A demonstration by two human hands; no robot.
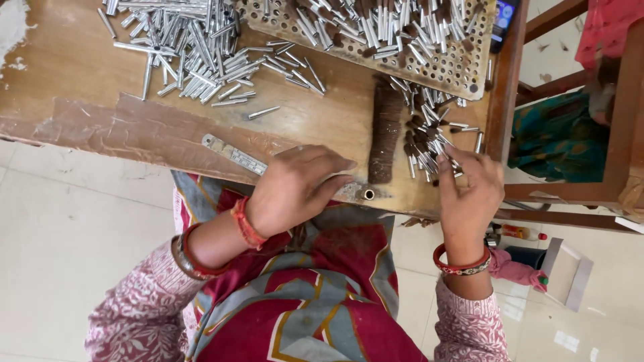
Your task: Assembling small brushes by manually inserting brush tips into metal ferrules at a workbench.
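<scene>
Metal tubes [429, 151] pinched by right hand [469, 194] | left hand [295, 188] flat, fingers together, beside brown bundle [384, 131] | perforated board [463, 74] behind

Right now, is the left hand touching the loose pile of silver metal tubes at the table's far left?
No, the left hand rests near the table edge, apart from that pile of silver metal tubes.

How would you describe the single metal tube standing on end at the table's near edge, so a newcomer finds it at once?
Start at the wooden table and follow its near edge to the left hand. Just beyond that hand's fingers, below the dark brown bundle, sits the tube. Unlike the silver tubes lying flat in heaps, it shows its round open mouth to the camera.
</scene>
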